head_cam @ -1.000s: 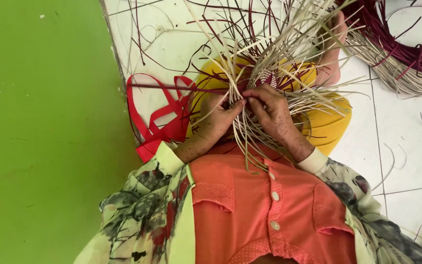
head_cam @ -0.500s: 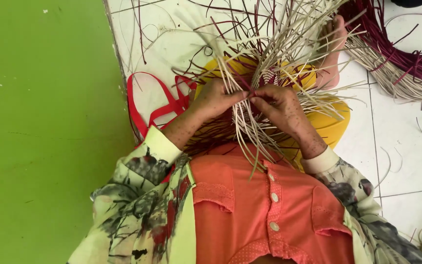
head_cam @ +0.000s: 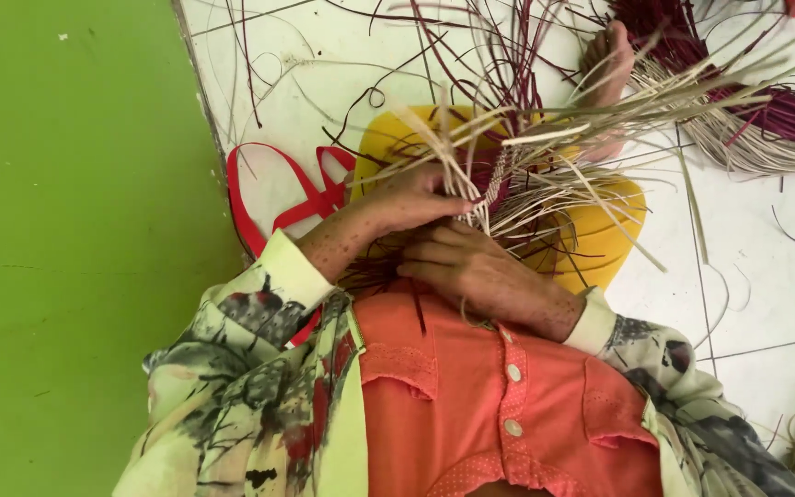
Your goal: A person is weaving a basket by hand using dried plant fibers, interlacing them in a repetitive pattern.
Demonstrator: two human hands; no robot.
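pale straw-coloured strips (head_cam: 545,175) fanned out stiffly from the half-woven piece (head_cam: 494,189) you held over your lap, above the yellow cloth (head_cam: 600,239), with maroon strips (head_cam: 508,64) threaded among them. your left hand (head_cam: 411,198) was pinched shut on a few pale strips at the weave's edge; your right hand (head_cam: 471,271) lay curled beneath, fingers closed on the lower part of the weave. a strip could likely crack or slip if bent too sharply, and the loose ends might tangle since so many crossed. more bundles (head_cam: 766,129) lay on the white tiled floor (head_cam: 756,267), a red strap (head_cam: 278,198) beside the green wall (head_cam: 66,248).
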